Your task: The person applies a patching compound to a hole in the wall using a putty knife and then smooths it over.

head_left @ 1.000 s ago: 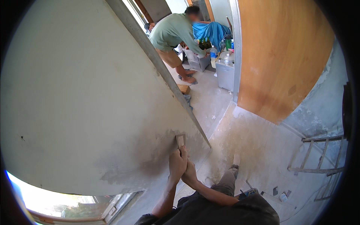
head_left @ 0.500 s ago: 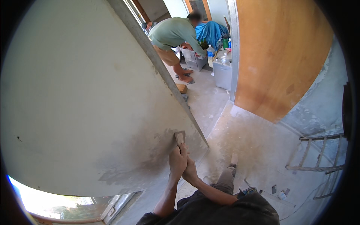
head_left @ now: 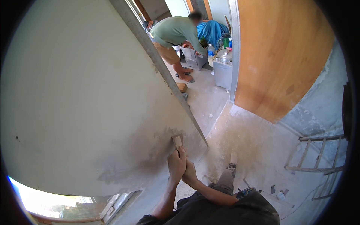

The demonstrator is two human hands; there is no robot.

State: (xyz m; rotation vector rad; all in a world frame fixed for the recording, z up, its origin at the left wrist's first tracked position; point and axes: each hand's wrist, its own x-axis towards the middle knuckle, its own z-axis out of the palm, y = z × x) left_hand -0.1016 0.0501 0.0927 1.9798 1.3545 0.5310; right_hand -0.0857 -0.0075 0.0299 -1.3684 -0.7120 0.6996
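A small flat scraper [head_left: 177, 141] is held against the low part of the pale wall [head_left: 75, 93], just beside the wall's metal corner edge [head_left: 165, 75]. The scraper lies directly above the hands, its blade pressed flat to the plaster where a greyer, rubbed patch is seen. The left hand [head_left: 176, 165] is closed around the scraper's lower end, fingers wrapped. The right hand [head_left: 190, 173] is set close against the left one, touching it from the right side; whether it grips the tool itself cannot be told. Both forearms are raised from the lower edge. Farther off, another person [head_left: 174, 35] is bent over by bins [head_left: 223, 71] beyond a wooden door [head_left: 281, 56]. A ladder [head_left: 318, 165] is seen at the right.
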